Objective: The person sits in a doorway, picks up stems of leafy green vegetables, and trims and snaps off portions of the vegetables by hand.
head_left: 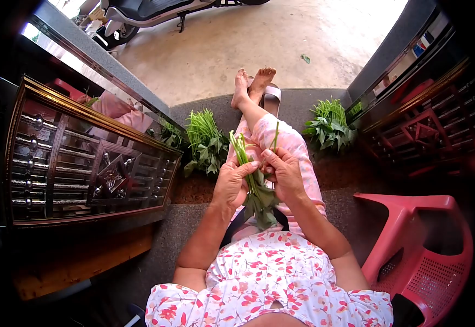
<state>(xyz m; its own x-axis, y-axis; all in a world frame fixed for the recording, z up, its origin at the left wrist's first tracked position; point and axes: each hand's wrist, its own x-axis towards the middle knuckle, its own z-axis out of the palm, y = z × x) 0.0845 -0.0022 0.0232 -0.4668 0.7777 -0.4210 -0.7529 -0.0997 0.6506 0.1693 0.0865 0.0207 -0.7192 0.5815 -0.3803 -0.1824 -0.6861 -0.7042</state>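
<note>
My left hand (232,184) is closed round a bunch of green stems (241,150), whose broad leaves (262,210) hang down over my lap. Close beside it on the right, my right hand (284,173) pinches a single thin stem (276,135) that points upward. The lower end of that stem is hidden behind my fingers. Beyond my left hand, a pile of leafy greens (206,141) lies on the floor. Another pile (329,124) rests on the floor to the right of my legs.
A pink plastic chair (401,218) stands at the right. Ornate metal door panels (93,163) flank me on both sides. My crossed bare feet (251,87) are near a sandal (272,100). A scooter (150,13) is parked outside, and a loose leaf (305,58) lies on the ground.
</note>
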